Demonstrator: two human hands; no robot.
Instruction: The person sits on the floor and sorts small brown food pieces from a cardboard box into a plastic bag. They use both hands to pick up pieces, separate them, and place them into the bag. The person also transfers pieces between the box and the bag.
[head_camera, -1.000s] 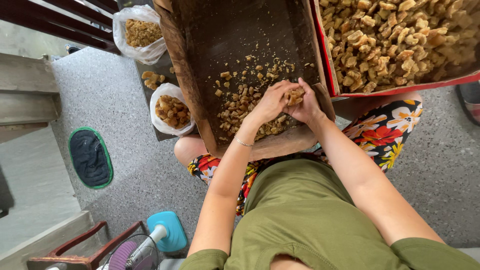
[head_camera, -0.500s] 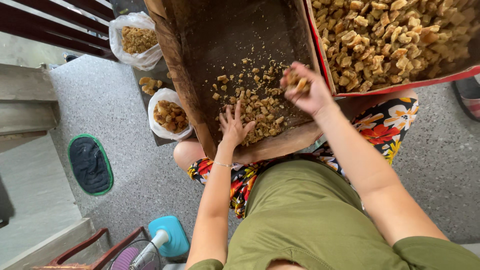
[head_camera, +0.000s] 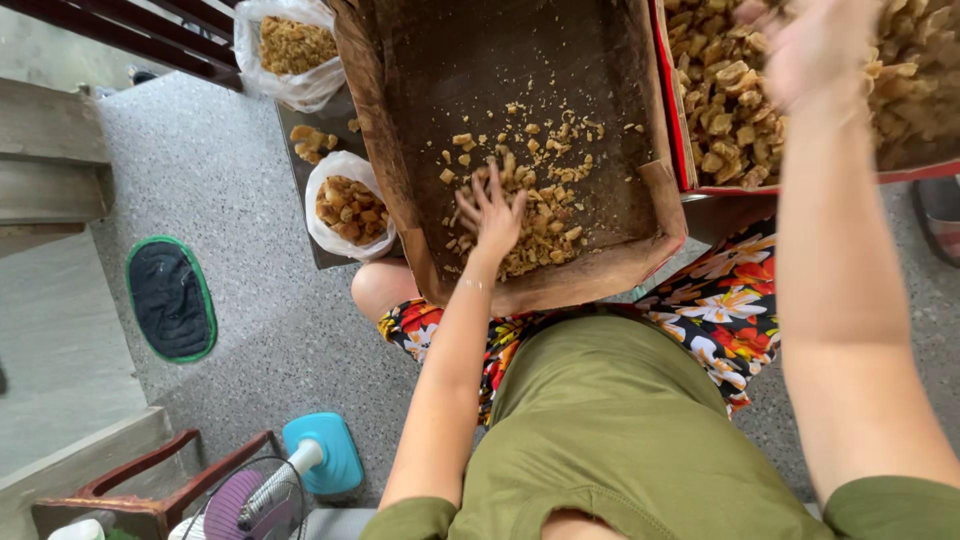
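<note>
Your left hand (head_camera: 492, 212) lies fingers spread on the crumbs (head_camera: 535, 225) in the brown box (head_camera: 560, 60); your right hand (head_camera: 815, 45), blurred, grip unclear, hovers over the red box (head_camera: 672, 110).

Olive-green shirt (head_camera: 620, 430), floral multicoloured shorts (head_camera: 725, 305), brown box (head_camera: 520, 60), green-edged black mat (head_camera: 168, 298)

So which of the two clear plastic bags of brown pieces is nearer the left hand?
The lower clear plastic bag, beside the brown cardboard box where the left hand rests; the other bag sits further up.

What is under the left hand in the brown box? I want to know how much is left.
The left hand rests on crumbly tan pieces in the cardboard box. Pieces beneath the palm are hidden.
</note>
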